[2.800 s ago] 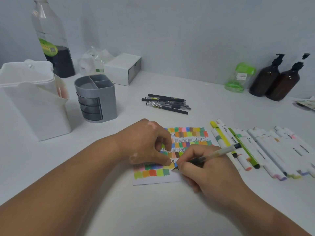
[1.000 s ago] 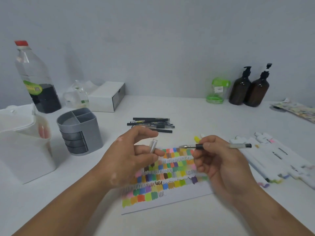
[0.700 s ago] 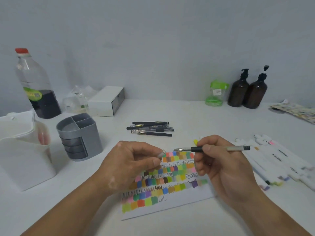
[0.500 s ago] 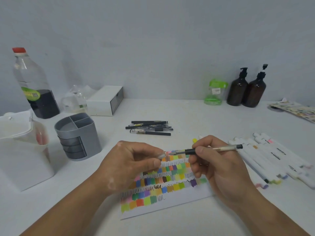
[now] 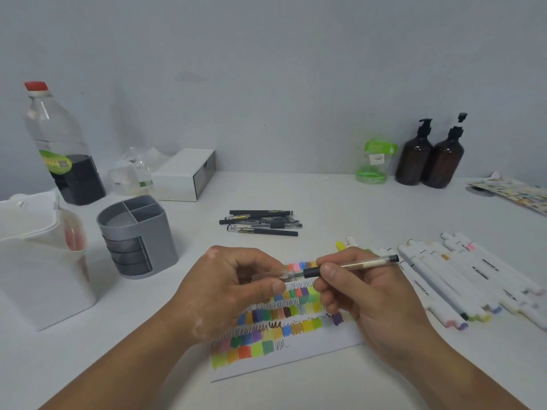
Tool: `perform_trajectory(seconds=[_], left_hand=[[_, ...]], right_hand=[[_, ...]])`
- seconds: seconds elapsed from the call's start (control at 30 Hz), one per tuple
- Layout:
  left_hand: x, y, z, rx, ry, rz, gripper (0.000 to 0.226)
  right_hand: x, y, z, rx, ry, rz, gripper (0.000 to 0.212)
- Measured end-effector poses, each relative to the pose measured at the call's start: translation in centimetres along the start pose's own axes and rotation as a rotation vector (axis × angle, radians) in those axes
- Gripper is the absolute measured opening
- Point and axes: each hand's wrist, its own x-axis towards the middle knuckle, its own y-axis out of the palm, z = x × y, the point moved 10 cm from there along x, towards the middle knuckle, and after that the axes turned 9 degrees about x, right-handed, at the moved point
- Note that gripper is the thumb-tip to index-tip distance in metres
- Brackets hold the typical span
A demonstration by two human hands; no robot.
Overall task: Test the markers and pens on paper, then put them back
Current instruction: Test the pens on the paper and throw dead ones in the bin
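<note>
A clear-barrelled pen (image 5: 359, 264) with a black grip is held level above the paper by my right hand (image 5: 364, 294). My left hand (image 5: 228, 288) pinches the clear pen cap (image 5: 285, 275), which sits over the pen's tip. The paper (image 5: 284, 324) lies under both hands, covered with rows of coloured swatches and black scribbles. Several black pens (image 5: 260, 221) lie in a pile further back. Several white markers (image 5: 461, 276) lie side by side on the right.
A grey divided pen holder (image 5: 137, 235) stands at the left, beside a white bin (image 5: 38, 261). A bottle with dark liquid (image 5: 62, 146), a white box (image 5: 185, 174), a green jar (image 5: 374, 161) and two brown pump bottles (image 5: 429, 155) line the back wall.
My right hand stopped writing and lifted the pen off the paper. My left hand picked up the cap, and the two came together until the cap met the tip.
</note>
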Motion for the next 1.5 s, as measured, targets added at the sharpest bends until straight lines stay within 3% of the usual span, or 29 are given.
perform_trajectory(seconds=[0.13, 0.3, 0.47, 0.67, 0.77, 0.93, 1.03, 1.17, 1.33, 1.43, 1.5], left_hand=[[-0.3, -0.5, -1.2, 0.062, 0.078, -0.065, 0.019], [-0.9, -1.1, -3.2, 0.227, 0.209, -0.208, 0.022], [-0.2, 0.2, -1.1, 0.015, 0.099, -0.059, 0.014], [0.6, 0.0, 0.4, 0.128, 0.048, -0.04, 0.024], [0.7, -0.3, 1.6, 0.145, -0.001, -0.022, 0.03], [0.9, 0.9, 1.7, 0.096, 0.014, 0.013, 0.036], [1.0, 1.4, 2.5, 0.192, -0.026, 0.043, 0.053], [1.1, 1.5, 3.0, 0.412, -0.024, 0.045, 0.025], [1.2, 0.2, 3.8, 0.458, -0.053, 0.006, 0.011], [1.2, -0.9, 4.2, 0.419, -0.071, -0.058, 0.009], [1.3, -1.5, 4.4, 0.399, -0.072, -0.095, 0.007]], right_hand=[[-0.2, 0.3, 0.1, 0.077, 0.004, -0.013, 0.023], [-0.5, 0.8, -0.4, 0.141, 0.009, -0.038, 0.022], [-0.4, 1.1, -0.8, 0.112, 0.049, -0.025, 0.02], [0.2, -2.4, 2.1, -0.111, 0.033, -0.015, 0.023], [-0.1, -1.4, 2.1, -0.516, 0.031, 0.108, 0.008], [-1.0, 1.4, -1.4, -0.958, 0.082, 0.236, 0.012], [-0.3, -1.3, 0.1, -1.028, 0.092, 0.045, 0.015], [0.2, -5.0, 1.8, -1.224, 0.1, -0.236, 0.018], [0.4, -5.6, 0.8, -1.381, 0.109, -0.27, 0.016], [0.8, -4.2, 2.9, -1.429, -0.081, -0.334, 0.008], [2.4, -2.1, 2.8, -1.447, -0.141, -0.25, 0.008]])
